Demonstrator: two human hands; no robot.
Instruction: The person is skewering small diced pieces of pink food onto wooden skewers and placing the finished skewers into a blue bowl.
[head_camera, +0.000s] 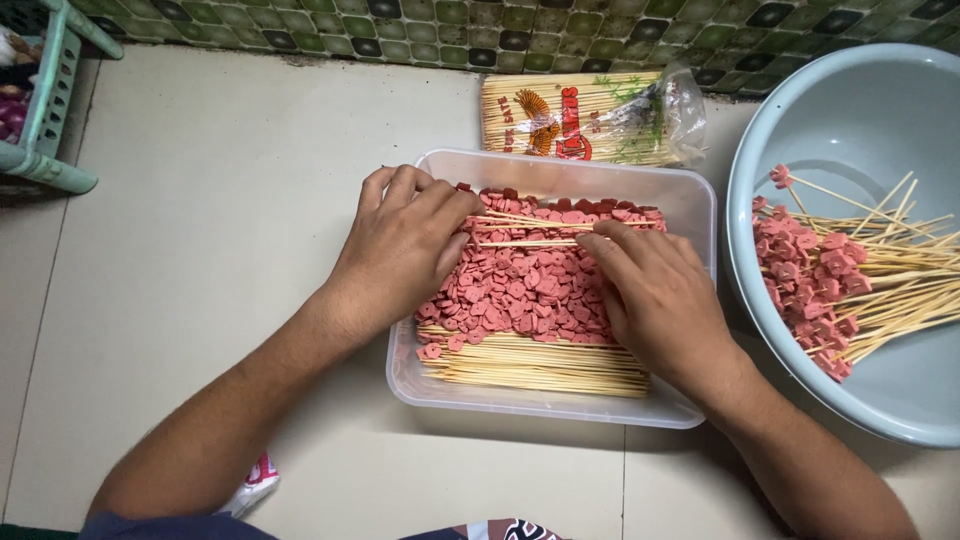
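A clear plastic tub (560, 168) sits on the floor, filled with small pink heart-shaped sausage slices (520, 290) and a row of bare bamboo skewers (540, 365) along its near side. My left hand (400, 250) rests over the tub's left part, its fingers closed on a few bamboo skewers (520, 228) that lie across the slices. My right hand (655, 295) is over the tub's right part, fingertips pinching at the same skewers near a slice.
A pale blue basin (850, 110) at the right holds several finished skewers (860, 285) with pink slices. A plastic packet of bamboo skewers (580, 120) lies behind the tub by the tiled wall. A green plastic basket (50, 110) stands at the far left.
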